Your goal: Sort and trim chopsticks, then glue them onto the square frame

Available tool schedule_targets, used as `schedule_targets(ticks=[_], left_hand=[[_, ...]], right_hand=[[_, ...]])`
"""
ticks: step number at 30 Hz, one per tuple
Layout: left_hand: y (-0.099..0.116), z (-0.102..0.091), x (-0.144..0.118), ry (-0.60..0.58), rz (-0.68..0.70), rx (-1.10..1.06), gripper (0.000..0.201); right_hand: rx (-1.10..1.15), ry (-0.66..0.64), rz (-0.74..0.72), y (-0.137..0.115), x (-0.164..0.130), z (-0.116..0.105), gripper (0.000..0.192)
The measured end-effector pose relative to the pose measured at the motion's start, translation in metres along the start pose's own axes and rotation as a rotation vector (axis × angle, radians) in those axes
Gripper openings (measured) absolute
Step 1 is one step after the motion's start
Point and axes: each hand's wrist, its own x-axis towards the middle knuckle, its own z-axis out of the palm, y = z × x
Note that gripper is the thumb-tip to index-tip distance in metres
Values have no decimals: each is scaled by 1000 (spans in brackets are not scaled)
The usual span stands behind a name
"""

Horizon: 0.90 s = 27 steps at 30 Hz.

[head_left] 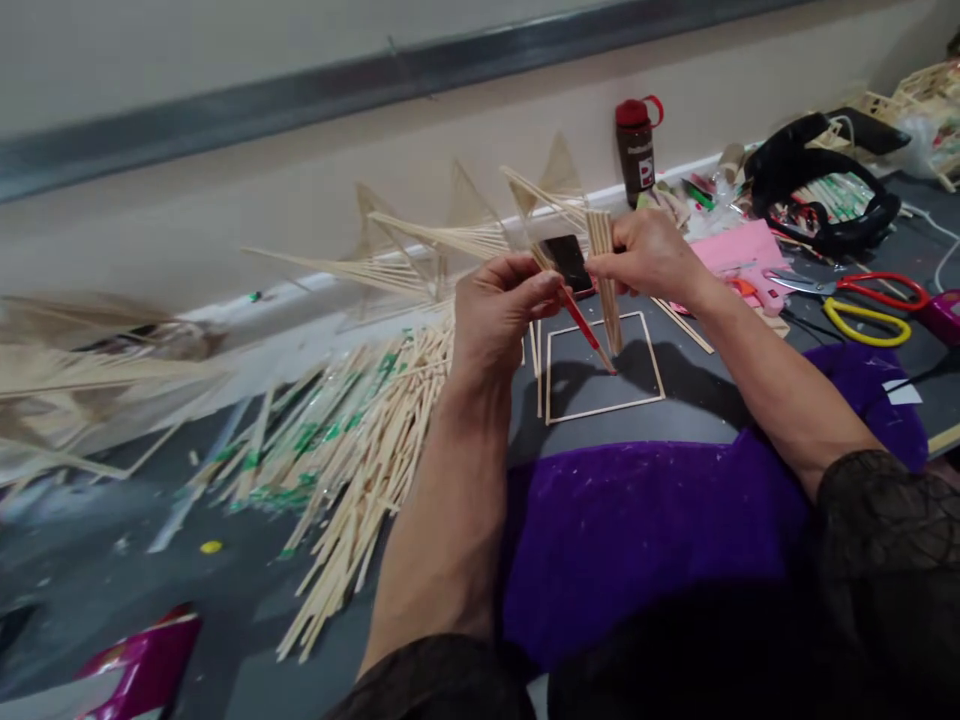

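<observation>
My left hand [499,315] pinches a thin stick and a red-tipped tool [589,335] that points down toward a square frame of sticks [604,365] lying flat on the dark table. My right hand [649,255] grips a small bundle of pale bamboo sticks [606,280], held upright just above the frame. The two hands nearly touch. A dark phone [568,262] lies just behind them. Purple cloth [637,530] covers my lap below the frame.
A big loose pile of bamboo sticks [360,450] lies to the left, and triangular stick structures [420,240] stand along the wall. At the right are red and yellow scissors [870,305], a pink item [731,248], a black headset [825,185] and a brown bottle [636,145].
</observation>
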Motion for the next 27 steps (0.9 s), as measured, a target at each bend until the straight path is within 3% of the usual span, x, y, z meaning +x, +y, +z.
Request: schedule_targets(ticks=[12,17,27], left_hand=[[-10,0,-14,-177,23,-13,24],[-10,-3,-17,-175,32,32,19],[-8,8,-24,-227,56,99,12]], right_hand=[[-37,-204,27,-10,-2,2,17],[20,-195,-6,-9,-3,3,15],[70,-165,52,-4,-5,4,17]])
